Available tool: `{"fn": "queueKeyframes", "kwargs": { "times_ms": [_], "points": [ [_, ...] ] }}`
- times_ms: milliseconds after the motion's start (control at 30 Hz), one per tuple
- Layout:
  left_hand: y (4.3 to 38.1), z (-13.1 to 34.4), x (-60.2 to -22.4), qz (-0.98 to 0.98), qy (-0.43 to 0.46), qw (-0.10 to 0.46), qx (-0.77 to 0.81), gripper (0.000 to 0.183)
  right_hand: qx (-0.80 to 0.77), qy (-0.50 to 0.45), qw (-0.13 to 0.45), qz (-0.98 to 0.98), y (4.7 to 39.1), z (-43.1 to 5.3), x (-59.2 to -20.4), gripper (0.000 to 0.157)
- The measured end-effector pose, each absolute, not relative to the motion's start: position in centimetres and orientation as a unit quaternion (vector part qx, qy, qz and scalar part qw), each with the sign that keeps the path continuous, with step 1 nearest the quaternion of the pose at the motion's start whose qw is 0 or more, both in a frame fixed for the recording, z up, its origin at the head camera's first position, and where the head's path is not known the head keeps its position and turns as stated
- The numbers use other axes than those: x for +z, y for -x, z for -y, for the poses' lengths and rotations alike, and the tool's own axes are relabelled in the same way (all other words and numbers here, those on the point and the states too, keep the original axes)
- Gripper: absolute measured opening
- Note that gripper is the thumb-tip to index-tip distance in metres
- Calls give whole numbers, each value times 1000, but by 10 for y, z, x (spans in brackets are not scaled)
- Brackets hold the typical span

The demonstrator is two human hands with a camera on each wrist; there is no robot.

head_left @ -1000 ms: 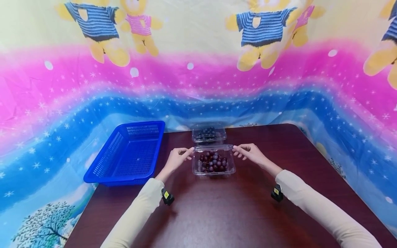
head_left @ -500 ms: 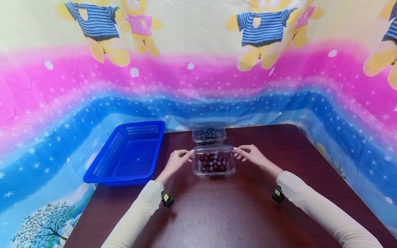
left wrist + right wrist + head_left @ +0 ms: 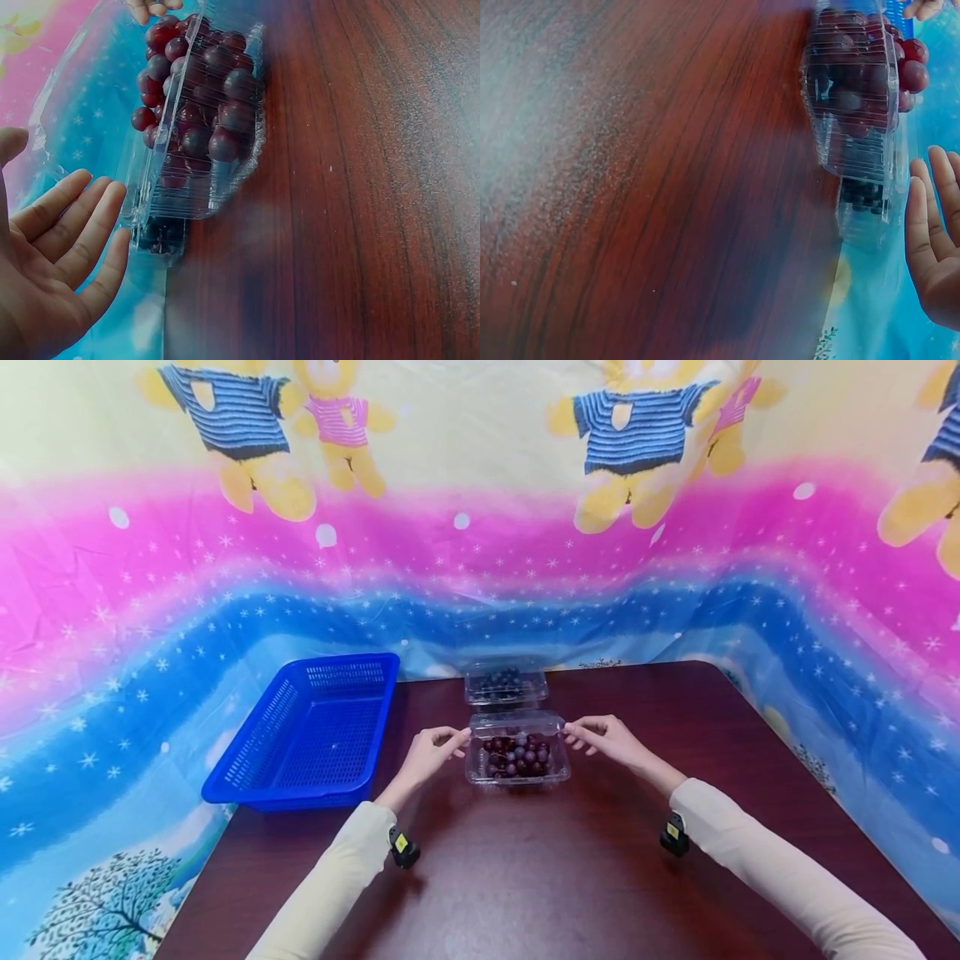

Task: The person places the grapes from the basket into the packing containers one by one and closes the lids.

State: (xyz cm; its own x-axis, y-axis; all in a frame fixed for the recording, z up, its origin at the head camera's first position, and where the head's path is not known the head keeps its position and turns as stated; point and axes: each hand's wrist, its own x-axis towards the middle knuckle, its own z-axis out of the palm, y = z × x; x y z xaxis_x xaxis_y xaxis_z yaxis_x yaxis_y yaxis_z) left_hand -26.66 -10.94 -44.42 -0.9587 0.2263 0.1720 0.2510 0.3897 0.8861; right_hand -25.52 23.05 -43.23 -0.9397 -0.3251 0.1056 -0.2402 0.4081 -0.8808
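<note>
A clear plastic clamshell box (image 3: 517,777) of dark red grapes (image 3: 525,756) stands mid-table, its lid (image 3: 517,720) partly raised over the fruit. My left hand (image 3: 431,752) holds the lid's left front corner by thumb and fingertips; my right hand (image 3: 607,739) holds its right front corner. In the left wrist view, the left thumb (image 3: 11,146) is by the lid's edge while the other fingers extend toward the box. The right wrist view shows the right fingers (image 3: 930,217) extended beside the lid; that thumb is out of view.
A second clear box (image 3: 504,687) with darker grapes stands directly behind, near the table's far edge. At the left lies a blue plastic basket (image 3: 378,727) with slotted walls. A printed cloth (image 3: 465,560) hangs around the brown table (image 3: 510,877).
Both hands have moved slightly down and toward me with the lid, whose front edge sits lower over the grapes. The boxes and basket have not moved.
</note>
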Motion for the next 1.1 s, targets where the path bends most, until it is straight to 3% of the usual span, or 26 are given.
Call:
{"fn": "queueKeyframes", "kwargs": {
  "times_ms": [267,733,1100],
  "points": [
    [267,111,-447,833,147,6,-534,41,-510,183,45,-839,241,-224,-416,29],
    [265,112,-450,826,150,-12,-544,41,-509,187,40,-839,257,-234,-448,29],
    [239,110,-419,828,170,-37,-534,34,-514,187,48,-836,255,-235,-448,31]
  ]
}}
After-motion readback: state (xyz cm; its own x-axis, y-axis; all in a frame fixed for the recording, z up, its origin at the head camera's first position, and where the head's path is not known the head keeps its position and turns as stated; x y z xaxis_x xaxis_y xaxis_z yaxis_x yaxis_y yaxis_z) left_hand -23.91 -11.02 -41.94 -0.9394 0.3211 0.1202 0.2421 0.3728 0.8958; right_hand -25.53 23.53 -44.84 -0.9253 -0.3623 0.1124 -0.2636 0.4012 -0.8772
